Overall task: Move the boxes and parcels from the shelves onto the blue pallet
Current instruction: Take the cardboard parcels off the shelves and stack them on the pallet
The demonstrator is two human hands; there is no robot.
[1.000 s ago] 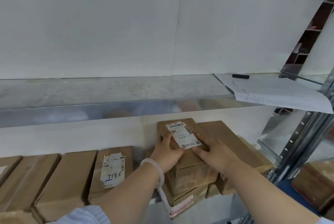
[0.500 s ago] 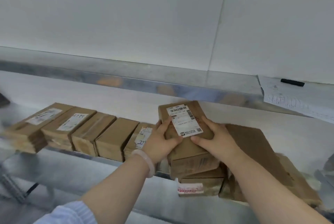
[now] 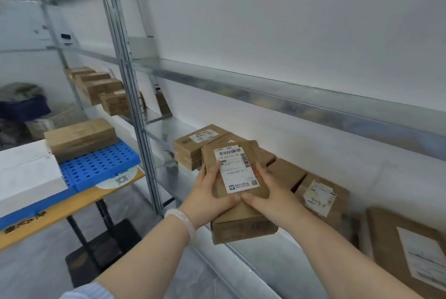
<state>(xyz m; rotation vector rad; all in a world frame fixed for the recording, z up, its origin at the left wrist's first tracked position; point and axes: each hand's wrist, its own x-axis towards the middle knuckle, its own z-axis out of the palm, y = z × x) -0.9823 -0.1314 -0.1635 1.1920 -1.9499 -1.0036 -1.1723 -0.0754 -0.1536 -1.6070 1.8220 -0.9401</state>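
- Gripping a labelled cardboard box (image 3: pixel 241 226) from both sides, left hand (image 3: pixel 210 193) and right hand (image 3: pixel 271 193) curl fingers round its edges.
- Blue pallet (image 3: pixel 101 166) at left bears one brown box (image 3: pixel 80 138).

Head camera looks down, obliquely along nearby shelves (image 3: pixel 265 87).

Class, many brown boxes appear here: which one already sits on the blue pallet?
The long box at left, atop the blue pallet; all others are shelved or held.
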